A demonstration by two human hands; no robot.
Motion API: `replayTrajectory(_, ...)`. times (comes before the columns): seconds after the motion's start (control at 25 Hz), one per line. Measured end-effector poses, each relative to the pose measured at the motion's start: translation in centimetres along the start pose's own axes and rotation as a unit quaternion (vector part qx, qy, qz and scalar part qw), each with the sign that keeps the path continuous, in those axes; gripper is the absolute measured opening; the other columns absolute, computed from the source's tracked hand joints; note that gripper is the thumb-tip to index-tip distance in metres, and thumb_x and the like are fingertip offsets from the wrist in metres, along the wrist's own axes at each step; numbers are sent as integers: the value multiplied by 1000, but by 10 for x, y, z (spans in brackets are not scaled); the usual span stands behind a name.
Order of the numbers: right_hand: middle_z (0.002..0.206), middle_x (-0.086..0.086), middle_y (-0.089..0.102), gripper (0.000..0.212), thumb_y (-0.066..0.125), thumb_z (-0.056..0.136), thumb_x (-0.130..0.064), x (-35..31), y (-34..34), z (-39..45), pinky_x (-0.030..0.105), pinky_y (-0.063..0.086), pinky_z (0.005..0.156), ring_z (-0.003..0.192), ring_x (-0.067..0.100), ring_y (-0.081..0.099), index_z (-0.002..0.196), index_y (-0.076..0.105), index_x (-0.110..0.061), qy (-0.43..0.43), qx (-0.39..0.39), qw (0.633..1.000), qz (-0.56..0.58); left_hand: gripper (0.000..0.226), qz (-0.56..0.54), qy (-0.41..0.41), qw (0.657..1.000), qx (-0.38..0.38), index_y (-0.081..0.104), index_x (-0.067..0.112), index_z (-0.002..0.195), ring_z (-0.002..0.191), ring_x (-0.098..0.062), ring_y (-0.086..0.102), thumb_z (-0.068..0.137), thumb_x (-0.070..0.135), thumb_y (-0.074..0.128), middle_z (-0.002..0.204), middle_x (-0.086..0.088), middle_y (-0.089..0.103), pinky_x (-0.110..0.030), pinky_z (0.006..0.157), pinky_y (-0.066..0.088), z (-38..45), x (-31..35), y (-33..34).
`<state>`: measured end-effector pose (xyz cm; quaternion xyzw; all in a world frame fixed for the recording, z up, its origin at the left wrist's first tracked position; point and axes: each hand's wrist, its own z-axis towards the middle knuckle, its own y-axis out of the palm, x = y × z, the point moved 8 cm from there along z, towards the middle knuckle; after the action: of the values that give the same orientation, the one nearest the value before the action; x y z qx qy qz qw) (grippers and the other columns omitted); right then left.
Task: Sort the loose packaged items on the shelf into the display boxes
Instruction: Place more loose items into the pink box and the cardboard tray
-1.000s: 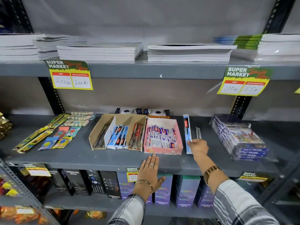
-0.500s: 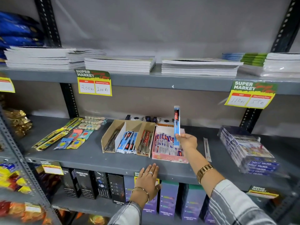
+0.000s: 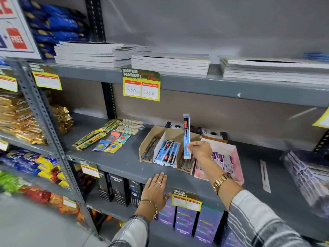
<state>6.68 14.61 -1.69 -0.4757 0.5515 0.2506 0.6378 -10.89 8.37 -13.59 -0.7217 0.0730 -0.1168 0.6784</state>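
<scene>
My right hand (image 3: 201,150) grips a long blue pen packet (image 3: 186,134) upright, above the brown cardboard display box (image 3: 149,138) with three compartments. The middle compartment holds matching blue packets (image 3: 167,154). To the right stands a pink display box (image 3: 235,157) with small packets. My left hand (image 3: 156,191) rests flat, fingers apart, on the grey shelf's front edge (image 3: 122,168). One clear loose packet (image 3: 264,175) lies on the shelf right of the pink box.
Loose colourful packets (image 3: 106,138) lie at the shelf's left. A stack of wrapped booklets (image 3: 308,177) sits at the right. Notebooks (image 3: 169,65) fill the upper shelf, boxed bottles (image 3: 117,189) the lower one. Snack bags (image 3: 19,120) occupy the left rack.
My right hand picked the blue packet up from the shelf right of the pink box, raised it upright and carried it left over the cardboard box. The camera view swung left.
</scene>
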Motion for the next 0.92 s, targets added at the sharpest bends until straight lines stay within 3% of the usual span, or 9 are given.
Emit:
replayTrajectory(0.12, 80, 8, 70, 18, 66, 86, -11, -13, 37, 1, 29, 51, 86, 77, 23, 64, 68, 71, -11, -10, -45, 998, -51, 68, -15, -32, 999, 2, -5, 13, 151, 147, -18, -6, 101, 44, 28, 160, -1, -7, -35, 118, -3, 1, -22, 0)
replayTrajectory(0.28, 107, 19, 72, 21, 62, 83, -8, -23, 72, 9, 34, 54, 89, 104, 31, 67, 97, 71, 5, -36, -66, 979, -187, 71, -36, -30, 999, -6, -6, 12, 151, 147, -19, -7, 100, 45, 30, 160, -1, -9, -37, 118, -4, 1, -23, 1)
replayTrajectory(0.48, 111, 24, 69, 24, 55, 82, 4, -29, 109, 19, 38, 55, 87, 107, 34, 66, 103, 67, 8, -72, -80, 946, -307, 74, -38, -21, 999, -12, -6, 10, 151, 147, -22, -8, 99, 45, 33, 160, -5, -9, -40, 117, -6, 1, -26, 2)
replayTrajectory(0.72, 126, 24, 60, 36, 41, 91, 3, -27, 148, 23, 34, 53, 91, 117, 33, 60, 123, 55, 8, -96, -124, 914, -374, 77, -51, -7, 998, -21, -6, 10, 150, 146, -24, -9, 97, 44, 38, 160, -5, -10, -42, 117, -7, -1, -24, 1)
replayTrajectory(0.76, 126, 23, 62, 33, 44, 92, 2, -24, 151, 22, 27, 56, 83, 117, 31, 61, 121, 57, 7, -90, -133, 909, -384, 77, -52, -6, 998, -22, -6, 10, 150, 146, -24, -9, 97, 44, 38, 160, -5, -10, -42, 117, -7, -1, -24, 1)
replayTrajectory(0.8, 124, 23, 63, 30, 47, 91, 1, -19, 154, 22, 17, 57, 64, 114, 30, 63, 118, 60, 7, -83, -143, 906, -389, 77, -53, -5, 998, -22, -6, 10, 150, 146, -24, -9, 97, 44, 38, 160, -5, -10, -42, 117, -7, -2, -25, 0)
replayTrajectory(0.84, 121, 22, 66, 28, 49, 90, 1, -13, 158, 22, 12, 50, 39, 109, 29, 66, 114, 62, 6, -79, -154, 904, -390, 77, -54, -4, 998, -21, -6, 10, 150, 146, -25, -9, 97, 44, 38, 160, -5, -11, -43, 117, -7, -2, -25, 0)
replayTrajectory(0.88, 117, 23, 68, 26, 50, 89, 3, -8, 161, 23, 14, 37, 24, 104, 29, 69, 110, 64, 7, -76, -163, 903, -391, 77, -56, -2, 998, -21, -6, 10, 150, 146, -25, -9, 97, 43, 38, 160, -5, -10, -43, 117, -7, -2, -25, 0)
replayTrajectory(0.92, 113, 24, 69, 25, 50, 89, 5, -4, 163, 25, 14, 33, 21, 99, 30, 70, 108, 65, 8, -73, -166, 902, -392, 77, -57, -1, 998, -21, -6, 11, 150, 146, -25, -9, 97, 43, 39, 160, -5, -10, -43, 117, -7, -1, -25, 0)
